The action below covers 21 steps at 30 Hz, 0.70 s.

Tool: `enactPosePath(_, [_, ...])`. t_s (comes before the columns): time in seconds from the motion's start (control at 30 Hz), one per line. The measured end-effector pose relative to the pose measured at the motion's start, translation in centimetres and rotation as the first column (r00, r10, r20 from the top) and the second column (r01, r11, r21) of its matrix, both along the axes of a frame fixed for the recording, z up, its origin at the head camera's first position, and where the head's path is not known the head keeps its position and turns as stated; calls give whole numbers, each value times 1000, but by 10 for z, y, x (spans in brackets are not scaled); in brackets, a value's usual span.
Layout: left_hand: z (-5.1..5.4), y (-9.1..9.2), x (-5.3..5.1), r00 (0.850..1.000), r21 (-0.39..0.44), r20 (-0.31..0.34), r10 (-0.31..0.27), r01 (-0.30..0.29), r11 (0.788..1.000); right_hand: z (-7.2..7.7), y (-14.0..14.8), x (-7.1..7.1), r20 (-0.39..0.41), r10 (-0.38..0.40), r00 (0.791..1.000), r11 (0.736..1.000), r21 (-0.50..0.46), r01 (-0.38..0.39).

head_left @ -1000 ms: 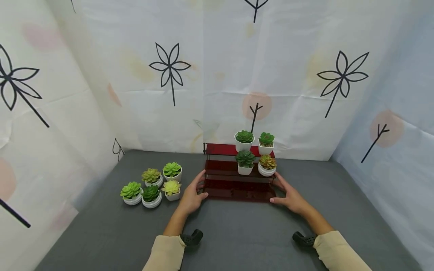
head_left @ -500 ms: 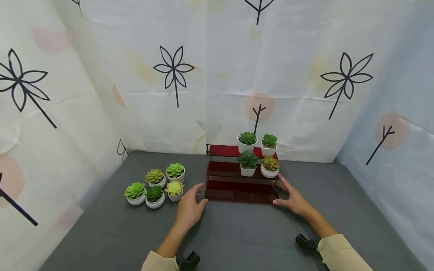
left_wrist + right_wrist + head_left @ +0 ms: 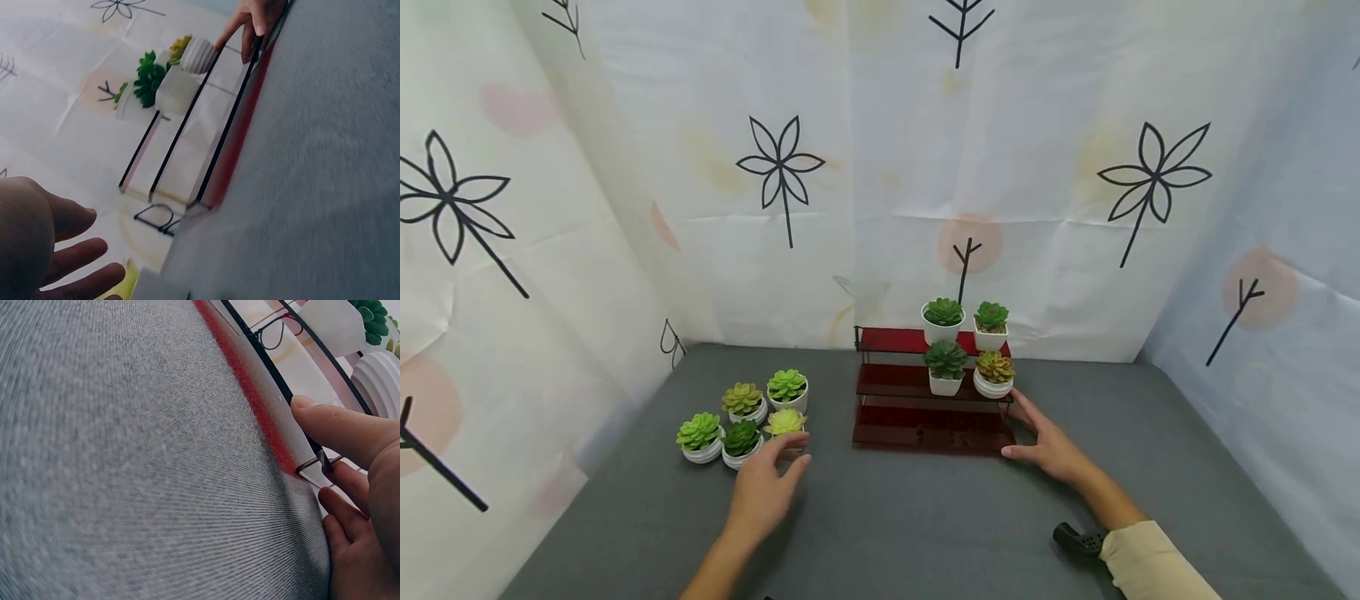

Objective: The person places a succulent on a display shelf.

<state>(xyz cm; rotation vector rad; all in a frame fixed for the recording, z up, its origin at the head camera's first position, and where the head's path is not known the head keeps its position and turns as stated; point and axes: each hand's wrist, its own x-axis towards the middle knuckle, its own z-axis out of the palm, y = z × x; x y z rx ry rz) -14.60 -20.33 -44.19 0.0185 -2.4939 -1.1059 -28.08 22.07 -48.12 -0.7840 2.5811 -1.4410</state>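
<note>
A dark red three-tier display stand [image 3: 887, 425] with thin wire sides stands against the back cloth. My right hand [image 3: 1052, 450] holds its lower right corner; in the right wrist view the thumb [image 3: 337, 425] lies on the front edge and the other fingers are by the wire side. My left hand [image 3: 763, 487] is at the pale yellow potted succulent [image 3: 786, 421], fingers loosely bent and thumb apart; it partly hides the pot, and contact is unclear. A round white pot [image 3: 942, 333] and a square one [image 3: 991, 340] stand on the top tier.
The middle tier bears a dark green succulent [image 3: 946, 358] and an orange-brown one [image 3: 995, 367]. Left on the grey table are a bright green succulent [image 3: 698, 431], a dark green one [image 3: 741, 437], an olive one [image 3: 742, 398] and a light green one [image 3: 787, 386].
My left hand has let go of the stand's left side and moved left to the pale yellow succulent. My right hand has stayed at the stand's right corner. The head view has shifted slightly.
</note>
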Motion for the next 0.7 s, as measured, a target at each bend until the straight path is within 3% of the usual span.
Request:
enactPosePath(0.1, [1, -16, 10, 995, -18, -42, 88, -89, 996, -1, 0, 1, -4, -5, 1000, 1000, -8, 5])
enactPosePath(0.17, [3, -27, 17, 984, -29, -98, 148, -151, 988, -1, 0, 2, -7, -6, 1000, 1000, -10, 6])
enactPosePath(0.33, [4, -58, 28, 935, -22, -225, 273, -285, 958, -1, 0, 4, -21, -4, 1000, 1000, -6, 4])
enactPosePath(0.43, [4, -76, 31, 910, 4, -261, 321, -332, 943, 0, -1, 4, -13, -9, 1000, 1000, -6, 9])
enactPosePath(0.53, [3, -91, 32, 896, 18, -258, 362, -370, 929, 1, -1, 4, -3, -11, 1000, 1000, -1, 11])
enactPosePath(0.7, [1, -109, 30, 898, 84, -157, 411, -403, 911, 0, -2, 2, 5, -13, 1000, 1000, -15, 13])
